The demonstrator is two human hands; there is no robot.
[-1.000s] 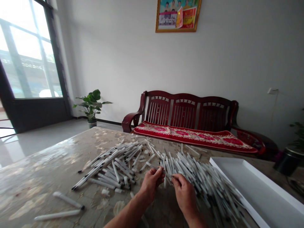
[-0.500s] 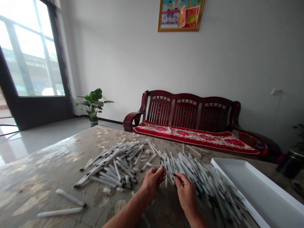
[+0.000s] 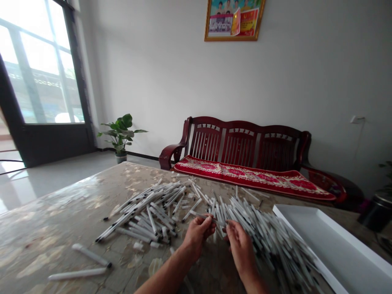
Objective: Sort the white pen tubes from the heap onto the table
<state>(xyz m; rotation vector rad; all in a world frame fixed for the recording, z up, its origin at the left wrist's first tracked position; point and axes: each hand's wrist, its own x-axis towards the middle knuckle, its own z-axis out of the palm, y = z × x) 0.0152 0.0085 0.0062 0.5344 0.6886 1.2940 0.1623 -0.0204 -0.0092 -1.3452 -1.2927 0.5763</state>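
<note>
- Left hand (image 3: 197,239) pinches a slim pen (image 3: 218,223), lifted between both hands; right hand (image 3: 240,245) meets its other end, grip unclear.
- Steady, straight alignment would likely serve best.
- Left heap (image 3: 147,208) and right heap (image 3: 260,228) crowd in; white tray (image 3: 277,209) bounds the right, opener tabletop (image 3: 39,232) spreads left.

Comes in as daylight at upper left, through the tall, dark-framed glass door (image 3: 50,90), burning the panes nearly white. Glares in pale patches on the glossy brown-and-beige patterned tabletop (image 3: 61,222) at left. Dims toward the right, leaving the black cylindrical pot (image 3: 374,213) murky near the edge. Stretches and slants toward the sides; blurs softly over the slim, whitish, black-tipped pens (image 3: 266,230) at lower right.
</note>
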